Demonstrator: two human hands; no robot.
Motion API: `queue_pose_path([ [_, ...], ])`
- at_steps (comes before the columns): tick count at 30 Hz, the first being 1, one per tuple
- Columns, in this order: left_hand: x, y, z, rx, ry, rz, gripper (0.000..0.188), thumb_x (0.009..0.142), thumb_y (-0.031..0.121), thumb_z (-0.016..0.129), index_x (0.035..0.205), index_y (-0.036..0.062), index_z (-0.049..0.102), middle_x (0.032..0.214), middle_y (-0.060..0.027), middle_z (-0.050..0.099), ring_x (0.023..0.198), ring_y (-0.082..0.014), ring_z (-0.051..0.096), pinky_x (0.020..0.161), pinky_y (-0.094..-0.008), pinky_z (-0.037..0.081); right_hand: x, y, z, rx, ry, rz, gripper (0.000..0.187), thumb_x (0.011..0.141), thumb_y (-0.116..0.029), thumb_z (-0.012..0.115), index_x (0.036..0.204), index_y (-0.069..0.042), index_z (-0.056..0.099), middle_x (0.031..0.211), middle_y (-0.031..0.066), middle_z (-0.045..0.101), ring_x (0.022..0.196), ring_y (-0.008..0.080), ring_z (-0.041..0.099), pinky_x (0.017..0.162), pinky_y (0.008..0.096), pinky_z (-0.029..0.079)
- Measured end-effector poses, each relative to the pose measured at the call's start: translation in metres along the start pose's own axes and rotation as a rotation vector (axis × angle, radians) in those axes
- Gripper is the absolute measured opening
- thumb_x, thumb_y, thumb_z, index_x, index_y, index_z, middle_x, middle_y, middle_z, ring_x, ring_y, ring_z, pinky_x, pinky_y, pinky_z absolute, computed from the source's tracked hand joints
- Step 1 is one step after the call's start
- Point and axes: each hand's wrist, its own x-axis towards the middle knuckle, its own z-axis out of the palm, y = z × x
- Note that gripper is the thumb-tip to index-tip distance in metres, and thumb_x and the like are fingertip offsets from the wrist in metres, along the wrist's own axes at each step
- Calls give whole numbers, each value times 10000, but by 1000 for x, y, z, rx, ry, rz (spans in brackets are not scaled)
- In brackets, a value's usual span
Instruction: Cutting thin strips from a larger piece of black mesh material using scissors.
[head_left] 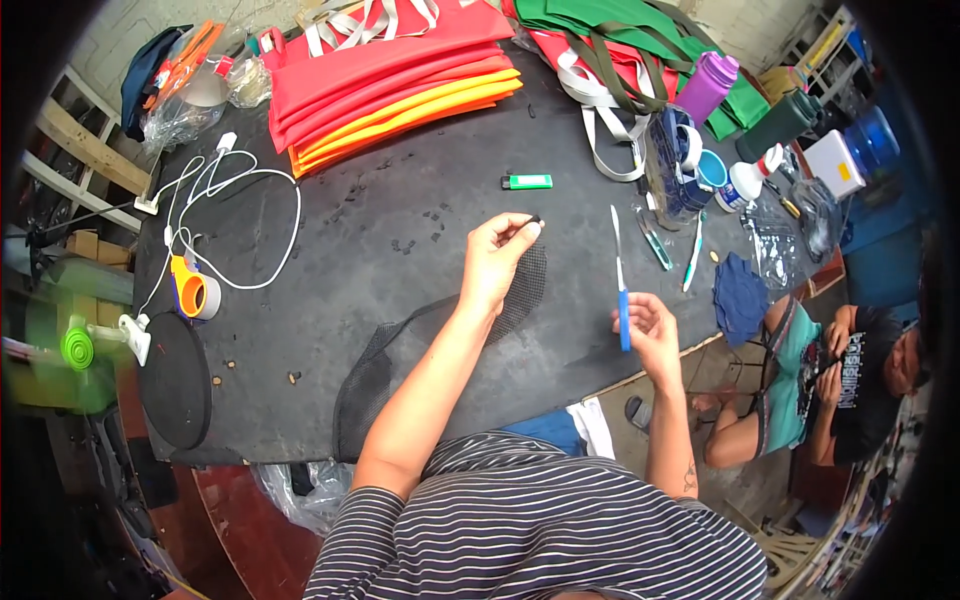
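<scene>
My left hand is closed in a pinch on one end of a strip of black mesh fabric, near the middle of the dark table. The mesh passes beneath my left forearm and curves down to the table's near edge. My right hand, over the table's near right side, grips a pair of scissors by the blue handles. Its blades look closed and point away from me, apart from the mesh. Beyond my left hand lies a green lighter.
Small black scraps dot the black table. Folded red and orange bags are stacked at the back. To the left sit a white cable and a tape dispenser; bottles stand right. Another person sits at the right.
</scene>
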Motion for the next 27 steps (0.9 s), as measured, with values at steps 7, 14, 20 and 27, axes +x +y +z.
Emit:
queue_pose_path([
  [7, -4, 2, 1, -15, -8, -23, 133, 773, 60, 638, 894, 7, 623, 803, -5, 612, 741, -60, 539, 719, -204, 418, -5, 4, 60, -69, 83, -228, 371, 663, 9, 626, 1015, -17, 513, 869, 25, 533, 803, 84, 488, 740, 227, 395],
  [14, -6, 8, 3, -105, 16, -42, 111, 784, 52, 621, 886, 10, 616, 773, 4, 591, 732, -61, 533, 704, -200, 421, -7, -18, 77, -480, 157, -217, 397, 646, -205, 754, 879, -16, 494, 746, 42, 481, 645, 150, 468, 614, 278, 401],
  [20, -8, 4, 2, -117, 1, -36, 80, 791, 49, 607, 863, 15, 607, 777, 9, 584, 740, -64, 527, 708, -205, 416, -4, -20, 85, -701, 178, -420, 408, 614, -199, 769, 839, -4, 489, 717, 75, 460, 621, 207, 450, 559, 321, 381],
  [27, -8, 4, 1, -76, -8, -11, 62, 788, 47, 606, 839, 11, 610, 761, 11, 584, 723, -60, 524, 698, -207, 417, -3, -17, 84, -707, 207, -389, 326, 620, -180, 754, 776, -23, 514, 662, 84, 484, 595, 260, 461, 561, 358, 379],
])
